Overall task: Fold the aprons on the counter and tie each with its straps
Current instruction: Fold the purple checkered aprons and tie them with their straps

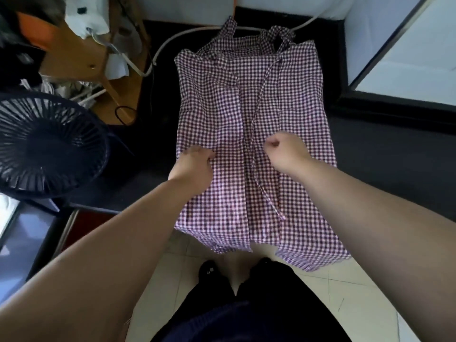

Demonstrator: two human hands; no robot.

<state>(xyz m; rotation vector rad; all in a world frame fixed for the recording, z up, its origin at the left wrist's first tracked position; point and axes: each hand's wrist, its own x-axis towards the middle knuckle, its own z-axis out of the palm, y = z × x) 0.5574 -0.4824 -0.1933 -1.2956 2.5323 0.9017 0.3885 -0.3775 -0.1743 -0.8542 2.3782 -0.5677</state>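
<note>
Apron (246,107): purple check, spread flat on the dark counter (370,149), hem hanging over the near edge.
Strap (259,99): loose down the apron's middle.
Left hand (193,164): fingers curled, pinching cloth near the left edge.
Right hand (283,150): fist on the cloth beside the strap; grip unclear.
Fan (47,144): well left of the apron.

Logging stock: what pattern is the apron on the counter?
Purple-and-white gingham check apron, head view.
</note>
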